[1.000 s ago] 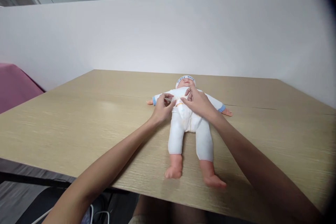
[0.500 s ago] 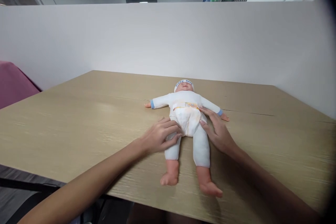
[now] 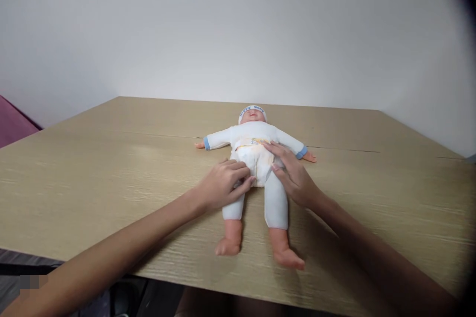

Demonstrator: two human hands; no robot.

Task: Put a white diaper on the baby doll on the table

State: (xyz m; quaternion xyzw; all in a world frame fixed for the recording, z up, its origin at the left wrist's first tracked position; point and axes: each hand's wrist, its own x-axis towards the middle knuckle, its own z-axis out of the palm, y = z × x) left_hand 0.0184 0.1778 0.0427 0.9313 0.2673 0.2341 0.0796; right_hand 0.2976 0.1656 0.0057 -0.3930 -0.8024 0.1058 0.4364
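Note:
A baby doll (image 3: 256,143) in a white suit with blue cuffs and a white cap lies on its back on the wooden table (image 3: 111,168), head away from me, bare feet toward me. It wears a white diaper (image 3: 256,161) at the hips. My left hand (image 3: 223,185) rests flat on the doll's left hip and upper thigh, fingers touching the diaper's side. My right hand (image 3: 292,173) lies on the other hip, fingers spread across the diaper's edge. Neither hand grips anything.
A white partition wall (image 3: 238,44) rises behind the table's far edge. A pink cloth-covered surface (image 3: 11,119) shows at the far left. The table's near edge runs just below the doll's feet.
My hands moved from the doll's chest down to its hips and now press the diaper's sides. The view shifted slightly, with the doll now a bit further left.

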